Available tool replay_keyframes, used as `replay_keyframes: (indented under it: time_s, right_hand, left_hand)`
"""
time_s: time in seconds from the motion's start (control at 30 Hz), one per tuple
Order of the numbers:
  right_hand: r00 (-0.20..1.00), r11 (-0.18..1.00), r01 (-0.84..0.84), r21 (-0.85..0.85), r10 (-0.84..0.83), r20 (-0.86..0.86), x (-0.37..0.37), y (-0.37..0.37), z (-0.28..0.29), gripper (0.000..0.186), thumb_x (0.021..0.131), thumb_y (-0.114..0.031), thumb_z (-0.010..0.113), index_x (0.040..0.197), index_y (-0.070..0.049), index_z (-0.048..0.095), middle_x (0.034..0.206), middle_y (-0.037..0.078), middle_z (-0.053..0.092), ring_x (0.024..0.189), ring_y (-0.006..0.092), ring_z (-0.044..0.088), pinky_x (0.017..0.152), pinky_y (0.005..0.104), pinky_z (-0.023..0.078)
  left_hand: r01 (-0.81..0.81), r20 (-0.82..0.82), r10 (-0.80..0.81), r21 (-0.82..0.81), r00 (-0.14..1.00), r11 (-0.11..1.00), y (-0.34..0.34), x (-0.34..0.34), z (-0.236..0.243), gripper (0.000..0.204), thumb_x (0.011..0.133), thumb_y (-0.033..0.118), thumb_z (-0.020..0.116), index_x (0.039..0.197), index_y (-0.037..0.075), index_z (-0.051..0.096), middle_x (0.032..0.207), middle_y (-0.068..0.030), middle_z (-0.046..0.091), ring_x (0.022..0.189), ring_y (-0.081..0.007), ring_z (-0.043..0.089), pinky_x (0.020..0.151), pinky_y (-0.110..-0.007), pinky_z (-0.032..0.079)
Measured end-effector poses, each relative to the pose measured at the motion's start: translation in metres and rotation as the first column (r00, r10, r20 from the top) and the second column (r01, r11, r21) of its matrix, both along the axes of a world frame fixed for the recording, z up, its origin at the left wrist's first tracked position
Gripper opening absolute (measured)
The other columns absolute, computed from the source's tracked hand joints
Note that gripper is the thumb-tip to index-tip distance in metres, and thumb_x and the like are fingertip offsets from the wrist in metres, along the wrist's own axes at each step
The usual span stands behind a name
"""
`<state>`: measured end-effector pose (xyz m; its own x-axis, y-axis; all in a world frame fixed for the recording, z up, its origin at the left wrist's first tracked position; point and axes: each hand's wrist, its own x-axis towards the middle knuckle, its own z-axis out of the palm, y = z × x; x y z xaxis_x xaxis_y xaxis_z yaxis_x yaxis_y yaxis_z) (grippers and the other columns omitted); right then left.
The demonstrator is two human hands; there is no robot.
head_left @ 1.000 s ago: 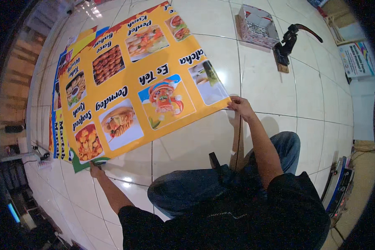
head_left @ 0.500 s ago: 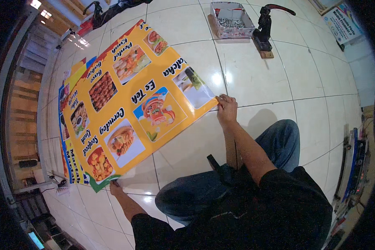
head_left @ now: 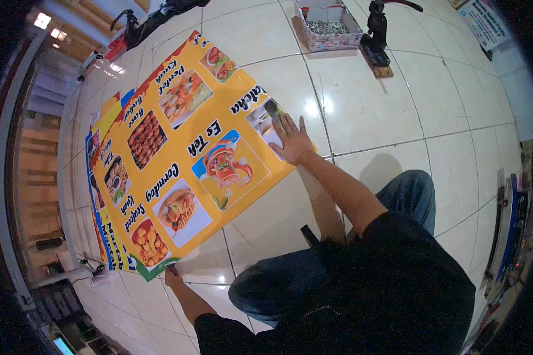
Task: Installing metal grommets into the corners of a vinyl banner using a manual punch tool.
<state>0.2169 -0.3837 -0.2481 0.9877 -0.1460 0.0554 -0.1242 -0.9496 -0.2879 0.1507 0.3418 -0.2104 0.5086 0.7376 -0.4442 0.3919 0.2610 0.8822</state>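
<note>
A yellow-orange printed food banner (head_left: 180, 139) lies slantwise on the tiled floor, with food pictures and dark lettering that appears upside down. Flat on its right corner, over a drink picture, my right hand (head_left: 294, 144) rests with fingers spread. At the near green-edged corner, my left hand (head_left: 172, 276) pinches the banner's border; its fingertips are partly hidden. Under the left side, edges of other printed sheets (head_left: 114, 244) in yellow and blue stick out.
Beyond the banner stands an open box (head_left: 336, 41) of small metal pieces. Beside it is a black hand press (head_left: 376, 35) on a wooden base. A second lever tool (head_left: 127, 26) and dark cloth (head_left: 169, 15) lie at the far left. My crossed legs (head_left: 278, 284) are close by.
My right hand has let go of the banner's right corner edge and now lies spread on top of it. My left hand keeps its hold at the near corner.
</note>
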Motion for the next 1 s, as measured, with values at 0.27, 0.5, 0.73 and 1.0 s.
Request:
replay_keyframes:
  time_s: [0.27, 0.5, 0.73, 1.0]
  right_hand:
    - [0.996, 0.986, 0.077, 0.147, -0.082, 0.026, -0.008, -0.014, -0.026, 0.095, 0.085, -0.061, 0.044, 0.145, 0.006, 0.017, 0.153, 0.025, 0.014, 0.144, 0.0353, 0.01, 0.116, 0.0522, 0.005]
    - [0.992, 0.977, 0.064, 0.203, -0.084, 0.09, -0.01, -0.019, -0.02, 0.095, 0.083, -0.059, 0.048, 0.145, 0.007, 0.02, 0.152, 0.023, 0.018, 0.143, 0.0373, 0.012, 0.115, 0.0542, 0.006]
    - [0.981, 0.927, 0.069, 0.368, -0.131, 0.145, -0.012, -0.031, -0.024, 0.091, 0.082, -0.056, 0.052, 0.143, 0.007, 0.026, 0.151, 0.024, 0.022, 0.142, 0.0372, 0.015, 0.115, 0.0557, 0.007]
    - [0.985, 0.929, -0.016, 0.369, -0.049, 0.164, -0.016, -0.05, -0.02, 0.089, 0.082, -0.051, 0.056, 0.143, 0.008, 0.025, 0.148, 0.024, 0.028, 0.14, 0.0342, 0.023, 0.115, 0.0527, 0.012]
  left_hand:
    - [0.647, -0.62, -0.189, 0.705, 0.761, 0.292, 0.033, 0.005, -0.005, 0.025, 0.091, 0.03, 0.055, 0.083, 0.007, 0.062, 0.068, -0.0061, 0.058, 0.062, -0.0207, 0.056, 0.056, -0.035, 0.046]
    - [0.498, -0.409, -0.833, 0.845, 0.371, -0.193, -0.359, 0.146, -0.063, 0.037, 0.093, 0.027, 0.048, 0.126, 0.011, 0.04, 0.121, -0.0133, 0.044, 0.113, -0.03, 0.04, 0.094, -0.043, 0.031]
    - [0.537, -0.699, -0.713, 0.623, 0.056, -0.569, -0.68, 0.191, -0.075, 0.049, 0.098, 0.034, 0.036, 0.144, 0.016, 0.036, 0.152, -0.0109, 0.029, 0.139, -0.0349, 0.025, 0.11, -0.061, 0.009]
    - [0.381, -0.714, -0.68, 0.683, 0.167, -0.624, -0.686, 0.179, -0.069, 0.056, 0.094, 0.044, 0.043, 0.144, 0.019, 0.036, 0.152, -0.0066, 0.029, 0.141, -0.031, 0.023, 0.111, -0.059, 0.009]
